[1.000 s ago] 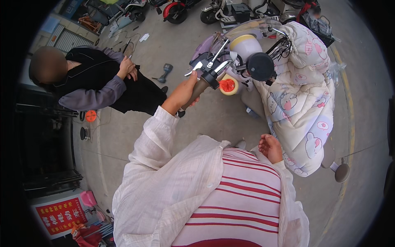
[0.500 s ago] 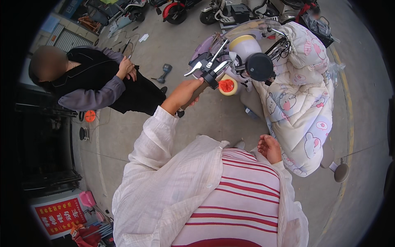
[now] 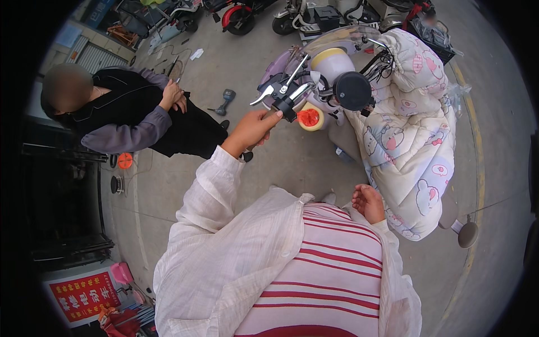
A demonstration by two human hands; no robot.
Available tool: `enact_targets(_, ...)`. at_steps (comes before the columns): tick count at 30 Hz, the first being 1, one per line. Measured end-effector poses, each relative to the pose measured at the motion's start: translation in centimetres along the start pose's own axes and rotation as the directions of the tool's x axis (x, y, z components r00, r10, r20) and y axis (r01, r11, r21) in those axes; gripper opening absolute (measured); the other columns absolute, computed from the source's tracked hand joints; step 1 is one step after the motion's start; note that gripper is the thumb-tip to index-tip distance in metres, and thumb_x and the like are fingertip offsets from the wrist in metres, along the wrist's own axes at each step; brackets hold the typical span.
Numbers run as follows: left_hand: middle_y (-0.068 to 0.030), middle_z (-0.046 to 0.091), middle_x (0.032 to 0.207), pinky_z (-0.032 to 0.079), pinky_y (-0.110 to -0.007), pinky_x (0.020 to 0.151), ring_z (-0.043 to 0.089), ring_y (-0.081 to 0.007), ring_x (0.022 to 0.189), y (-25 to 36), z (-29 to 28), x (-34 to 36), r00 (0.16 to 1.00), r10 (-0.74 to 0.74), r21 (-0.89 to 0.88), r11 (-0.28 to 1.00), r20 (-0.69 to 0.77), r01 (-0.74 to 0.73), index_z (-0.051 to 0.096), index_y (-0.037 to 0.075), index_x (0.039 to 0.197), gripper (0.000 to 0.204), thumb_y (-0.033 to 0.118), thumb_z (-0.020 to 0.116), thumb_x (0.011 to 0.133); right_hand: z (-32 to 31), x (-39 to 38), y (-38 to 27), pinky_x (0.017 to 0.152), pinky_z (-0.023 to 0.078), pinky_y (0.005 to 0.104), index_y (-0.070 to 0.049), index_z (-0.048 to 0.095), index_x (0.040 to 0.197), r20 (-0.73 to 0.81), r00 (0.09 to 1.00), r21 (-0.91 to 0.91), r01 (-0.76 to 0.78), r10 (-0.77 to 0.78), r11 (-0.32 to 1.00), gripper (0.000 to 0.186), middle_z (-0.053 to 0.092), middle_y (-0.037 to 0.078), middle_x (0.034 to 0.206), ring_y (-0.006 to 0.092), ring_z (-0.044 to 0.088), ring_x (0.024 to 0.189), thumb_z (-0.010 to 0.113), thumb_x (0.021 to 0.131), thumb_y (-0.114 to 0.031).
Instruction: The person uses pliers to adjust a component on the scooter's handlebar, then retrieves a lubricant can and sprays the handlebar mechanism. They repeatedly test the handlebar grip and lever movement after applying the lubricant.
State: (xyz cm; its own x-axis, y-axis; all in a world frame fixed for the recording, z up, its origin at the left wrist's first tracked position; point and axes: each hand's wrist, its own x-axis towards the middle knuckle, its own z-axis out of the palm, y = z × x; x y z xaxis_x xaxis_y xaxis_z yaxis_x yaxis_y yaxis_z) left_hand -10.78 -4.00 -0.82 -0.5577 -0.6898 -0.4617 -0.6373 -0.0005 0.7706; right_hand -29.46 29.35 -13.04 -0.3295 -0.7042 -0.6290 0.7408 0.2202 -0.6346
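My left hand (image 3: 251,131) is closed around the handlebar grip of a lilac electric scooter, its thumb lying along the top of the grip. Just beyond it are a silver brake lever (image 3: 265,95) and a black switch housing (image 3: 284,105). A round black mirror (image 3: 352,91) rises from the middle of the bars. Beside the housing is a cream-rimmed opening (image 3: 310,117) with red stuff in it. In front of my striped shirt, my right hand (image 3: 368,203) hangs with loosely curled fingers, touching nothing that I can see.
A padded, cartoon-printed quilt (image 3: 407,140) drapes over the scooter's right side. At left stands a person (image 3: 135,112) in black with clasped hands. A cordless drill (image 3: 225,101) lies on the ground near that person. Other scooters (image 3: 238,19) are parked at the far side.
My left hand has slid along the grip toward the brake lever, and its thumb now lies over the top. My right hand looks unmoved.
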Motion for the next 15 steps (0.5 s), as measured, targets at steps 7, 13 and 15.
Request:
enact_targets(7, -0.0022, 0.05, 0.054, 0.038, -0.026, 0.04, 0.047, -0.0102, 0.041, -0.1, 0.01, 0.13, 1.0, 0.01, 0.016, 1.0, -0.004, -0.01, 0.053, 0.006, 0.073, 0.051, 0.054, 0.059, 0.087, -0.01, -0.08, 0.04, 0.061, 0.047, 0.0245, -0.006, 0.058, 0.1, -0.002, 1.0, -0.006, -0.005, 0.005, 1.0, 0.02, 0.059, 0.003, 0.079, 0.0117, 0.057, 0.068, 0.051, 0.096, -0.025)
enact_targets(13, -0.0021, 0.05, 0.054, 0.037, -0.026, 0.04, 0.047, -0.0103, 0.041, 0.38, 0.21, 0.5, 1.0, -0.012, 0.014, 1.0, 0.002, 0.012, 0.053, 0.006, 0.073, 0.05, 0.053, 0.059, 0.087, -0.6, 0.2, 0.19, 0.062, 0.047, 0.0246, -0.007, 0.058, 0.1, 0.014, 1.0, 0.015, -0.014, 0.014, 1.0, 0.021, 0.06, 0.003, 0.08, 0.012, 0.057, 0.068, 0.051, 0.096, -0.025)
enact_targets(15, -0.002, 0.05, 0.054, 0.037, -0.026, 0.039, 0.047, -0.0102, 0.041, 0.74, 0.23, 0.3, 1.0, -0.027, 0.02, 0.999, -0.008, 0.027, 0.054, 0.006, 0.073, 0.05, 0.053, 0.059, 0.087, -0.52, 0.36, 0.14, 0.062, 0.046, 0.0249, -0.007, 0.058, 0.1, 0.018, 1.0, 0.014, -0.017, 0.017, 1.0, 0.021, 0.06, 0.003, 0.08, 0.0123, 0.057, 0.068, 0.051, 0.096, -0.025)
